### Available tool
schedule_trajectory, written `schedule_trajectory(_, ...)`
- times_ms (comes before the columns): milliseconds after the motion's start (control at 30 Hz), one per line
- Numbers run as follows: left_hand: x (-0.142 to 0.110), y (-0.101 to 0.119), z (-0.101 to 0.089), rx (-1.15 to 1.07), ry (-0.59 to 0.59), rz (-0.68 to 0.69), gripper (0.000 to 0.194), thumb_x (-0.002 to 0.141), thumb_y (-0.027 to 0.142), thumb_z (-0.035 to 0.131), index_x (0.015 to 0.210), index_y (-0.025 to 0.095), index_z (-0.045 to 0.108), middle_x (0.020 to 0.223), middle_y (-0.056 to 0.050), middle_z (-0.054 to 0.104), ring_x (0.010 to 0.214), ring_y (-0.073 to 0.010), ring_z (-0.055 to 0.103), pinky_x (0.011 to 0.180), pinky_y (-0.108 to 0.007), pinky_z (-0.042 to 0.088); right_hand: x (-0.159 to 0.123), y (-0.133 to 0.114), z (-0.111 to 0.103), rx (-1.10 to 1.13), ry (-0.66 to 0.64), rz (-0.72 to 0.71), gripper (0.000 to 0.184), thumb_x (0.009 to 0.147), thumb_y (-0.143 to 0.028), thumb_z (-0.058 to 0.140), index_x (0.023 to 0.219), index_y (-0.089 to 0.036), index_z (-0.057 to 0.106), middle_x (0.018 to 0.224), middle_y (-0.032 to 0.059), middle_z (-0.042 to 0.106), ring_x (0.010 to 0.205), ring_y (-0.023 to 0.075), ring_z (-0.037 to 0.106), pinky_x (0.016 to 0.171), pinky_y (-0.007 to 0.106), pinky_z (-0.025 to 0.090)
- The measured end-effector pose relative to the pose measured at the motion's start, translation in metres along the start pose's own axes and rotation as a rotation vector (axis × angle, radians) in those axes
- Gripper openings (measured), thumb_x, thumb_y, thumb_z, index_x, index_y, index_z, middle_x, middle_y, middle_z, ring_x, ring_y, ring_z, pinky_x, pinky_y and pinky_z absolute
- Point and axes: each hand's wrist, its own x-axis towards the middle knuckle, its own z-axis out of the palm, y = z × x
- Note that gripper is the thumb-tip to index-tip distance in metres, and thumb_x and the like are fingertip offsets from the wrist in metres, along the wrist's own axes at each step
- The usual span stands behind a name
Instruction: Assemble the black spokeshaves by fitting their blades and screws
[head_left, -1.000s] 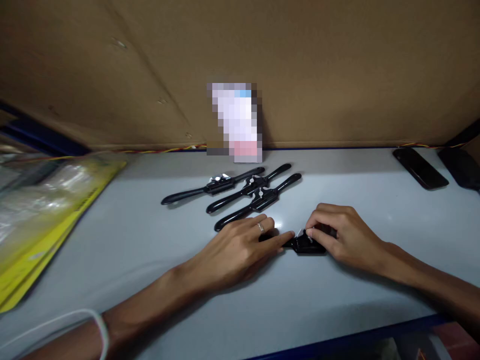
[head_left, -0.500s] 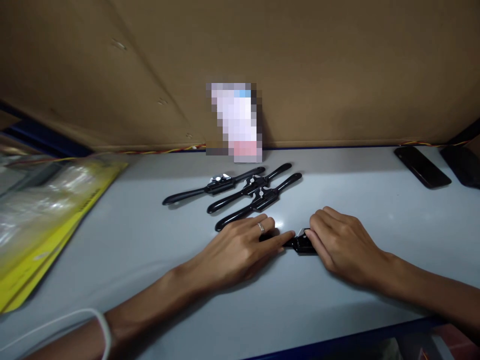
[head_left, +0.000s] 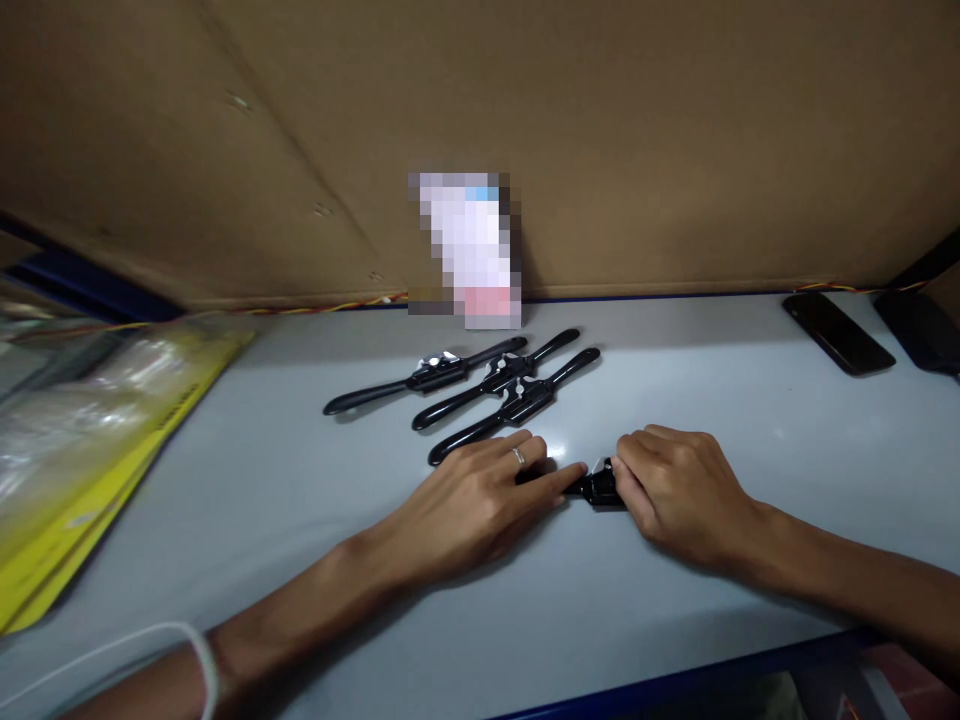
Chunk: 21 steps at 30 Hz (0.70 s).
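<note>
A black spokeshave (head_left: 600,488) lies low over the table between my two hands. My left hand (head_left: 487,490) is closed around its left handle, with the index finger stretched along it toward the body. Closed over the right part of the body is my right hand (head_left: 679,490), its thumb near the silvery blade; the right handle is hidden beneath it. Just behind my left hand rests another spokeshave (head_left: 525,402), with a second one (head_left: 504,375) and a third (head_left: 439,375) farther back, all lying slantwise with their handles to left and right.
Clear plastic packaging (head_left: 82,400) with yellow cards (head_left: 127,500) covers the left of the grey table (head_left: 360,660). At the back right lie a dark phone (head_left: 838,333) and another black object (head_left: 919,330). A pixelated upright item (head_left: 480,240) leans against the cardboard wall (head_left: 675,150).
My right hand has curled slightly more over the spokeshave, its knuckles a little lower. My left hand keeps its hold; the view has shifted slightly.
</note>
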Motion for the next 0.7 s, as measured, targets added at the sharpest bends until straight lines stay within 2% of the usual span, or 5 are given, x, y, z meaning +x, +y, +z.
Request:
schedule_trajectory(167, 0.001, 0.000, -0.001, 0.004, -0.009, 0.003, 0.029, 0.106, 0.021, 0.043, 0.127, 0.016, 0.063, 0.085, -0.004, 0.061, 0.069, -0.0146, 0.056, 0.058, -0.026, 0.048, 0.000, 0.002, -0.001, 0.000, -0.037, 0.004, 0.031, 0.096, -0.017, 0.042, 0.071, -0.016, 0.059, 0.064, 0.0033, 0.063, 0.055, 0.0135, 0.048, 0.055, 0.034, 0.021)
schedule_trajectory(267, 0.001, 0.000, -0.001, 0.010, -0.008, -0.001, 0.029, 0.107, 0.022, 0.042, 0.126, 0.016, 0.063, 0.084, -0.003, 0.061, 0.069, -0.0147, 0.055, 0.057, -0.026, 0.047, 0.002, 0.007, -0.007, 0.045, 0.020, 0.010, 0.034, 0.098, -0.018, 0.043, 0.067, -0.017, 0.058, 0.060, 0.0021, 0.061, 0.053, 0.0123, 0.045, 0.055, 0.033, 0.022)
schedule_trajectory(400, 0.000, 0.000, -0.001, 0.010, -0.020, -0.004, 0.030, 0.107, 0.023, 0.042, 0.126, 0.016, 0.063, 0.086, -0.004, 0.060, 0.070, -0.0159, 0.056, 0.058, -0.027, 0.048, 0.007, 0.013, -0.018, 0.297, 0.085, 0.052, 0.029, 0.099, -0.021, 0.050, 0.074, -0.016, 0.062, 0.065, -0.0007, 0.058, 0.057, 0.0104, 0.046, 0.058, 0.028, 0.032)
schedule_trajectory(533, 0.000, 0.000, -0.001, 0.016, -0.027, -0.003, 0.029, 0.107, 0.023, 0.043, 0.127, 0.016, 0.063, 0.086, -0.004, 0.060, 0.070, -0.0158, 0.056, 0.058, -0.027, 0.048, 0.011, 0.013, -0.021, 0.470, 0.041, -0.015, 0.014, 0.097, -0.026, 0.061, 0.092, -0.017, 0.071, 0.077, 0.0006, 0.064, 0.068, 0.0114, 0.055, 0.065, 0.026, 0.040)
schedule_trajectory(700, 0.002, 0.000, -0.002, 0.017, -0.015, 0.002, 0.029, 0.108, 0.023, 0.041, 0.126, 0.016, 0.063, 0.085, -0.004, 0.061, 0.070, -0.0163, 0.057, 0.057, -0.027, 0.048, 0.014, 0.011, -0.015, 0.541, -0.055, 0.069, 0.013, 0.091, -0.015, 0.063, 0.083, -0.018, 0.073, 0.076, -0.0007, 0.067, 0.068, 0.0106, 0.057, 0.067, 0.025, 0.041)
